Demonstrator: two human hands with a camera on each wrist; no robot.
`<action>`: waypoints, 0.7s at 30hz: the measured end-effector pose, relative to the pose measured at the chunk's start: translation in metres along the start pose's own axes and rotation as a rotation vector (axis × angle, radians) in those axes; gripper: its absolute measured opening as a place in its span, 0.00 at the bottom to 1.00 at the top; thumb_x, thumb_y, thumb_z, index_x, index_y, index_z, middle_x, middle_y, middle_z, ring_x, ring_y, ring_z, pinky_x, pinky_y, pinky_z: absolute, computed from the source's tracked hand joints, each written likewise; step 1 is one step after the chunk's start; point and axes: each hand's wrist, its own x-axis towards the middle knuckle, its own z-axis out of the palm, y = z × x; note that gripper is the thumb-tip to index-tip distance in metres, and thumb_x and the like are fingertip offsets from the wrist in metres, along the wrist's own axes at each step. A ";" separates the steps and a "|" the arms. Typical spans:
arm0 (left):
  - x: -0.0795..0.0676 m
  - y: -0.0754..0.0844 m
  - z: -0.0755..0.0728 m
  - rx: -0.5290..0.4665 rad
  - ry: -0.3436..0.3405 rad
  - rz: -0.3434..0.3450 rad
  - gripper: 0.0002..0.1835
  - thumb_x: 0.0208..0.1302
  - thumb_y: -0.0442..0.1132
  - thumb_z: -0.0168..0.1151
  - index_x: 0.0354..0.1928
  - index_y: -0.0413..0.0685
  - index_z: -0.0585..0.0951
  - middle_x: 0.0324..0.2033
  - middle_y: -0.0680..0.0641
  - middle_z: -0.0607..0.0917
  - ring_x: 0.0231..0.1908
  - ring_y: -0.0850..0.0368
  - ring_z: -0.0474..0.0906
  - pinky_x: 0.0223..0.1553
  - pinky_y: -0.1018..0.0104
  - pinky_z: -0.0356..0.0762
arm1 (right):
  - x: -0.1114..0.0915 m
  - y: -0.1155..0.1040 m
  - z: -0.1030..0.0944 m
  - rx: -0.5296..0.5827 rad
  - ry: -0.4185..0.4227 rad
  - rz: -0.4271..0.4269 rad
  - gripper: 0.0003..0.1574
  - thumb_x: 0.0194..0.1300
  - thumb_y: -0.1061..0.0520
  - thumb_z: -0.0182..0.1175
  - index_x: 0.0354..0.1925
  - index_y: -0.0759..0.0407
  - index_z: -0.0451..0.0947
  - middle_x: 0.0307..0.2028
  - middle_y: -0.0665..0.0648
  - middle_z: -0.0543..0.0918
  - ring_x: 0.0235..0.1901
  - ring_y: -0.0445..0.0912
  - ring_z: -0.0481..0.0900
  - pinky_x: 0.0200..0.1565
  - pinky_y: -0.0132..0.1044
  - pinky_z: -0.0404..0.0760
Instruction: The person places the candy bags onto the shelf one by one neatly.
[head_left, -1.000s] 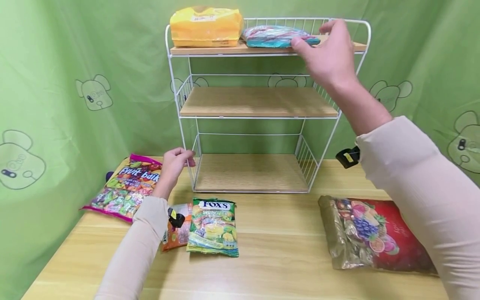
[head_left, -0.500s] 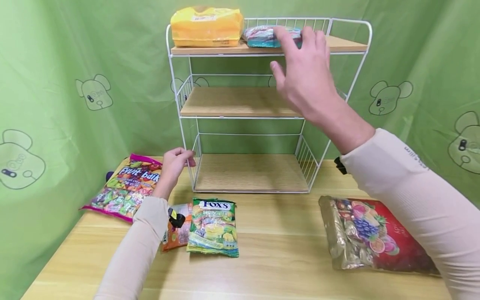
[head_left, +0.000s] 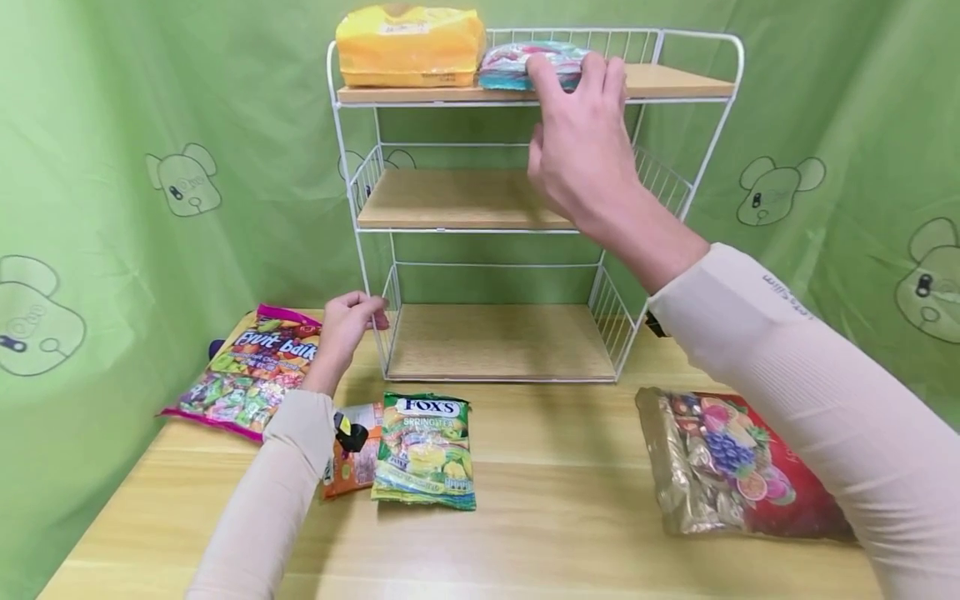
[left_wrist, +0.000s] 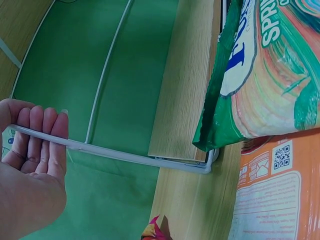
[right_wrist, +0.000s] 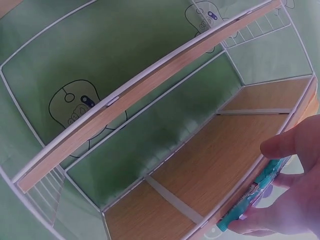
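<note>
My left hand (head_left: 347,335) grips the front left post of a white wire rack (head_left: 435,229) with wooden shelves. In the left wrist view its fingers (left_wrist: 50,120) curl round the post (left_wrist: 117,155). My right hand (head_left: 588,154) is at the top shelf (head_left: 678,79), its fingertips touching the front of a teal and pink plastic bag (head_left: 517,60). Its thumb is lower, near the shelf's front edge. In the right wrist view the teal bag (right_wrist: 242,207) lies along that edge under spread fingers. A yellow package (head_left: 408,46) stands left of the bag.
Fruit candy bags lie on the table: a Fox's bag (head_left: 423,454) overlapping an orange bag (head_left: 356,467), a purple-edged bag (head_left: 247,379) at the left and a red and gold bag (head_left: 738,467) at the right. Green cloth (head_left: 247,108) hangs behind and beside the rack.
My right hand has let go of the teal bag's right end, moved left and come onto its front. The left hand has stayed on the post.
</note>
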 end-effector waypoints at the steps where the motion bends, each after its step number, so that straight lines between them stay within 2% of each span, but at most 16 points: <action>1: 0.000 0.000 0.000 -0.001 0.001 0.002 0.09 0.66 0.36 0.62 0.27 0.46 0.77 0.24 0.51 0.85 0.29 0.59 0.83 0.52 0.58 0.85 | 0.001 -0.001 0.001 -0.001 0.000 -0.001 0.38 0.68 0.65 0.44 0.74 0.49 0.56 0.65 0.72 0.60 0.67 0.62 0.52 0.71 0.53 0.65; 6: 0.000 0.001 -0.001 0.005 0.000 -0.004 0.09 0.67 0.36 0.62 0.27 0.44 0.77 0.26 0.49 0.86 0.29 0.59 0.83 0.51 0.61 0.85 | 0.006 -0.006 0.004 -0.013 -0.018 0.005 0.41 0.65 0.67 0.43 0.75 0.50 0.55 0.66 0.74 0.59 0.71 0.64 0.49 0.78 0.51 0.55; 11: -0.001 0.001 -0.002 0.010 -0.005 -0.015 0.08 0.67 0.35 0.62 0.29 0.42 0.78 0.26 0.51 0.86 0.30 0.59 0.82 0.54 0.57 0.84 | 0.010 -0.009 0.006 -0.015 -0.060 0.042 0.45 0.63 0.69 0.43 0.76 0.48 0.53 0.70 0.74 0.55 0.76 0.64 0.43 0.80 0.51 0.47; 15: -0.002 0.000 -0.002 0.007 -0.004 -0.016 0.08 0.68 0.36 0.62 0.30 0.42 0.78 0.25 0.51 0.86 0.30 0.60 0.82 0.55 0.56 0.84 | 0.011 -0.009 0.007 -0.017 -0.077 0.056 0.47 0.62 0.70 0.43 0.77 0.46 0.52 0.72 0.73 0.54 0.76 0.63 0.43 0.80 0.51 0.48; 21: -0.002 0.000 -0.003 0.014 0.001 -0.013 0.08 0.68 0.36 0.62 0.29 0.43 0.78 0.25 0.51 0.86 0.29 0.60 0.82 0.52 0.60 0.84 | 0.011 -0.006 0.010 -0.039 -0.058 0.013 0.52 0.57 0.71 0.47 0.78 0.47 0.51 0.69 0.73 0.57 0.72 0.62 0.49 0.79 0.51 0.54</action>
